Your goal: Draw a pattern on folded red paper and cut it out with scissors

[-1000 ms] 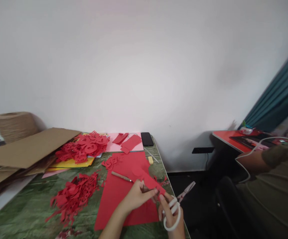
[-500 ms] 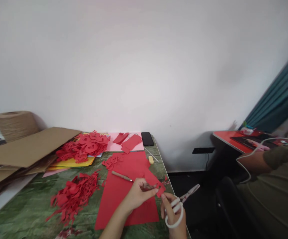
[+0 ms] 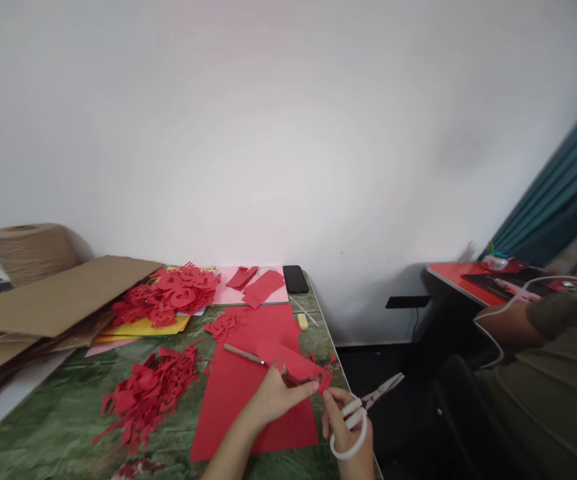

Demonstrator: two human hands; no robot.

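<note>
The left hand (image 3: 276, 397) grips one red paper piece (image 3: 293, 363) between thumb and fingers, close to the right edge of the surface (image 3: 53, 427). The piece lies partly over one large red paper sheet (image 3: 248, 407). Its far end shows a notched, irregular cut edge. The paper appears light and thin: it is likely to flex easily, and the fine projections are likely to tear, so the solid body of the piece is the preferred holding area. The right hand (image 3: 348, 423) is closed through the loops of one pair of white-handled scissors (image 3: 376, 393), with the blades extending past the right edge over the dark floor. Whether the blades are parted cannot be determined. On the surface are two heaps of red paper cutouts (image 3: 148, 397), one tan-handled craft tool (image 3: 242, 355), one black smartphone (image 3: 295, 279) and one small yellow block (image 3: 302, 321). One cardboard sheet (image 3: 53, 297) and one twine spool (image 3: 31, 253) occupy the far left corner. One co-worker's forearm (image 3: 511, 325) is at the right, beside a red desk (image 3: 448, 277).
</note>
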